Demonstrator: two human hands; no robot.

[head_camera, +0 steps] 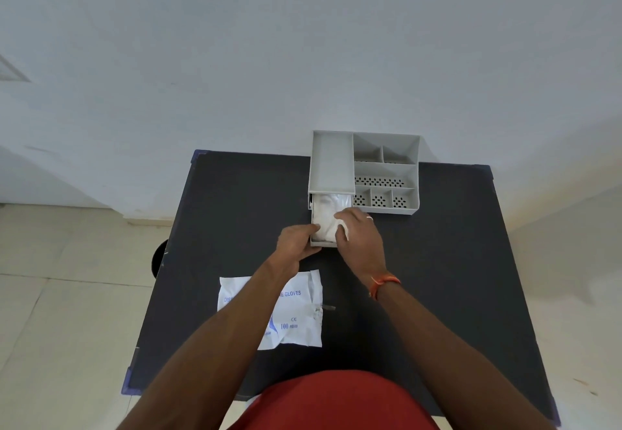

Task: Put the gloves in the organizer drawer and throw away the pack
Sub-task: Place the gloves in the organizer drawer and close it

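A grey organizer stands at the far edge of the black table. Its drawer is pulled out toward me on the left side. White gloves lie bunched inside the drawer. My left hand grips the drawer's front left corner. My right hand rests on top of the gloves, fingers curled down into them. The white glove pack, flat with blue print, lies on the table nearer me, partly under my left forearm.
The organizer's right side has several open compartments with perforated floors. A dark round object shows on the floor past the table's left edge. A white wall rises behind the table.
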